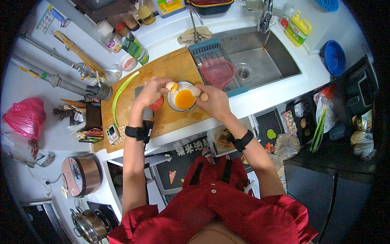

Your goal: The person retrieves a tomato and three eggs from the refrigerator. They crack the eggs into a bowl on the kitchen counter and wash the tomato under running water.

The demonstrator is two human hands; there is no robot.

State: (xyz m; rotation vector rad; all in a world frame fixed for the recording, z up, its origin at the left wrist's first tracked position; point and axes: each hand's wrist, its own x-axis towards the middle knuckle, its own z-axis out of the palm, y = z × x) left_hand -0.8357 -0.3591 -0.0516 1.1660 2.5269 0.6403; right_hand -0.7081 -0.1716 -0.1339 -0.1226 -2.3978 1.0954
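My left hand (151, 92) holds a cracked egg shell (171, 86) with yolk showing in it, at the left rim of a white bowl (170, 100). Orange-yellow egg yolk (185, 99) lies in the bowl. In my right hand (214, 101), eggshell pieces (194, 90) are held at the bowl's right rim. A red tomato (156, 104) rests by my left wrist on the wooden cutting board (164, 125), partly hidden by the hand. Left of it, a green onion stalk (116, 98) curves along the board.
A pink strainer (217, 72) sits on the rack over the steel sink (259, 61) at the right. A small device (112, 134) lies at the board's near left corner. Bottles and a bowl of pink minced food (128, 62) stand behind the board; a knife block (93, 117) stands left.
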